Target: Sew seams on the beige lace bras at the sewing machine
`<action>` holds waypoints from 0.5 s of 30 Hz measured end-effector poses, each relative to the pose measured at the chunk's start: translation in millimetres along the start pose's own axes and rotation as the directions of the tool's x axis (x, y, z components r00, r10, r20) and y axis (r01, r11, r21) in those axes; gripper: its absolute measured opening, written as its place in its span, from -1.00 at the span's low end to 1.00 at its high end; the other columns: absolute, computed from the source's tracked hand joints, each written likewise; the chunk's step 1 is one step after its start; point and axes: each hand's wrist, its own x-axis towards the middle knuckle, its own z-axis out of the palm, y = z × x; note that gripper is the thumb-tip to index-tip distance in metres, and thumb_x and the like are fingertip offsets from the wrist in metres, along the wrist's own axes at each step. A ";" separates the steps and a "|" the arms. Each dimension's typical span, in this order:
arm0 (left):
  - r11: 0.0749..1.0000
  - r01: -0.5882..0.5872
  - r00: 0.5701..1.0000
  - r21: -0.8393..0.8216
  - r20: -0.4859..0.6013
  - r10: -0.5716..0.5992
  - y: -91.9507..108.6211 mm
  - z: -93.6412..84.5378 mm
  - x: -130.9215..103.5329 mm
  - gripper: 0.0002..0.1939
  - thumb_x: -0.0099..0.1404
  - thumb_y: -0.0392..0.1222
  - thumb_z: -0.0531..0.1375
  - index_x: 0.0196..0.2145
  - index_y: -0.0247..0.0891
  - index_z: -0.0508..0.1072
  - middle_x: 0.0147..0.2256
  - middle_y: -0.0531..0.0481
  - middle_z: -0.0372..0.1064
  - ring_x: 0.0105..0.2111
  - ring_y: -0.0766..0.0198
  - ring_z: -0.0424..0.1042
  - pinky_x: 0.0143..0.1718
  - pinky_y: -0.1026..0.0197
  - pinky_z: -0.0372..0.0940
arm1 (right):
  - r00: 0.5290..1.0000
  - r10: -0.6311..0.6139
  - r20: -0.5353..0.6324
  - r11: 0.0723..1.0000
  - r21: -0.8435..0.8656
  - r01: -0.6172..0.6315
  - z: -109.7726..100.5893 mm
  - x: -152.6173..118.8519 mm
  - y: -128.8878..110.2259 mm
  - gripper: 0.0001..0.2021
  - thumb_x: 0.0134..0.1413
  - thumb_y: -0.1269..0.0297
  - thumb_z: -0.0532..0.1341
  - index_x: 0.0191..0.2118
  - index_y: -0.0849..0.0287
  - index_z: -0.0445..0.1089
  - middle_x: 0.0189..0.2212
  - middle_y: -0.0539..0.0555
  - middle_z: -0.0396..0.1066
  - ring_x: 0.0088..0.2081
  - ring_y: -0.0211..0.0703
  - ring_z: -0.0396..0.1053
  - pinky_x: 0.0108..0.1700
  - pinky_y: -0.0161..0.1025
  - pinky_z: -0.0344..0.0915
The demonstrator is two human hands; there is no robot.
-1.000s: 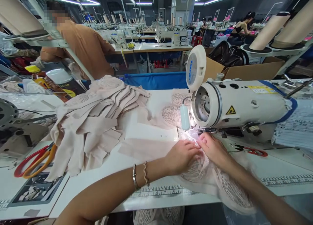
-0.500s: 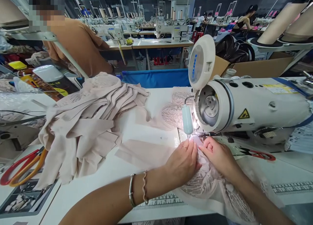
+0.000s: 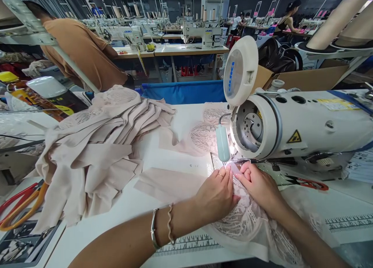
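Close under the needle area of a white sewing machine (image 3: 309,124), both hands work on a pale pink lace fabric piece (image 3: 241,217). My left hand (image 3: 218,192) is closed on the cloth, fingertips pressed together at its edge. From the right, my right hand (image 3: 259,186) pinches the same piece between thumb and bent fingers. The lace spreads below the hands and over the table's front edge. A thin sheer panel (image 3: 166,184) lies flat left of my left hand. A small lamp (image 3: 223,143) lights the stitching spot; fingers partly hide the presser foot.
A pile of pale fabric pieces (image 3: 96,155) covers the left side. Scissors with orange and red handles (image 3: 26,205) lie by a tray of small parts (image 3: 26,240). Red-handled snips (image 3: 309,183) rest beneath the machine arm. A person in an orange shirt (image 3: 78,46) is beyond the pile.
The view has shifted slightly, and the parts inside the machine's open head have turned. Both hands keep nearly the same place on the lace. The person in orange leans further left.
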 end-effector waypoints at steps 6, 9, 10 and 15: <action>1.000 -0.004 1.000 -0.017 0.031 0.005 0.2 -0.1 -1.2 -0.39 0.53 0.01 -0.01 0.19 -0.68 0.35 0.19 -0.52 0.33 0.20 -0.12 0.34 0.19 -0.05 0.19 | 0.998 -0.023 -0.056 0.955 0.294 0.039 5.2 1.5 -0.2 -0.84 0.13 0.11 0.10 -0.35 0.05 0.29 -0.40 0.07 0.45 -0.35 -0.06 0.43 -0.25 -0.13 0.36; 1.000 -0.004 1.000 -0.023 0.029 0.005 -0.2 -0.7 -0.7 -0.40 0.52 0.00 0.00 0.18 -0.68 0.36 0.19 -0.54 0.32 0.18 -0.12 0.36 0.15 -0.06 0.22 | 0.998 0.022 -0.058 0.956 0.293 -0.005 9.0 2.5 2.7 -0.81 0.10 0.07 0.16 -0.29 0.05 0.24 -0.40 0.06 0.43 -0.38 -0.05 0.42 -0.26 -0.13 0.37; 1.000 -0.002 1.000 -0.026 0.029 0.003 -0.3 -0.9 -0.6 -0.41 0.51 0.00 0.01 0.16 -0.68 0.36 0.18 -0.54 0.33 0.17 -0.13 0.36 0.14 -0.06 0.22 | 0.997 0.018 -0.074 0.965 0.262 0.002 10.3 3.1 3.4 -0.79 0.07 0.07 0.19 -0.29 0.05 0.23 -0.37 0.07 0.43 -0.35 -0.03 0.42 -0.25 -0.12 0.37; 1.000 0.000 1.000 -0.009 -0.009 0.000 -0.4 -1.2 -0.6 -0.42 0.51 0.00 0.01 0.15 -0.67 0.38 0.17 -0.50 0.36 0.14 -0.14 0.37 0.11 -0.03 0.24 | 0.997 0.018 -0.071 0.981 0.194 -0.004 12.7 6.5 2.7 -0.78 0.00 0.08 0.21 -0.26 0.07 0.32 -0.32 0.10 0.39 -0.29 0.00 0.39 -0.23 -0.10 0.36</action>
